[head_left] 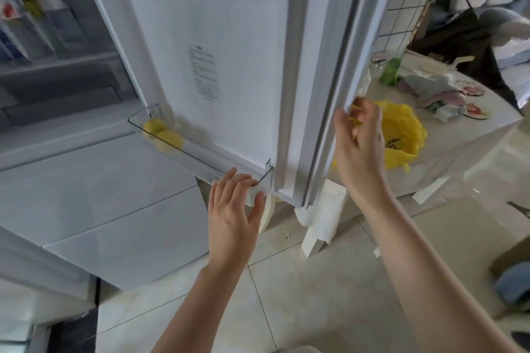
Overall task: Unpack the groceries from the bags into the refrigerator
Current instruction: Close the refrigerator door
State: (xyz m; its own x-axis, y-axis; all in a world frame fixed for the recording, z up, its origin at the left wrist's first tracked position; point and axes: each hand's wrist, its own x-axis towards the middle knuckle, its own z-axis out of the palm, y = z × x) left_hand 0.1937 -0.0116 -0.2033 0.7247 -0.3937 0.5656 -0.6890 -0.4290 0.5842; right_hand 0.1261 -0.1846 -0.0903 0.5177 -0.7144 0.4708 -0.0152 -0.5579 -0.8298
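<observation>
The white refrigerator door stands open in front of me. Its lowest clear door shelf holds two yellow fruits at its left end. My left hand is open just below the shelf's right corner, fingers spread and holding nothing. My right hand is raised at the door's outer edge, fingers loosely bent, nothing visibly in it. Behind that hand a yellow plastic bag lies open on the white table.
Inside the fridge at the left are shelves with blurred packages. A green bag, crumpled bags and coasters lie on the table. White table legs stand on the tiled floor. A dark chair sits at far right.
</observation>
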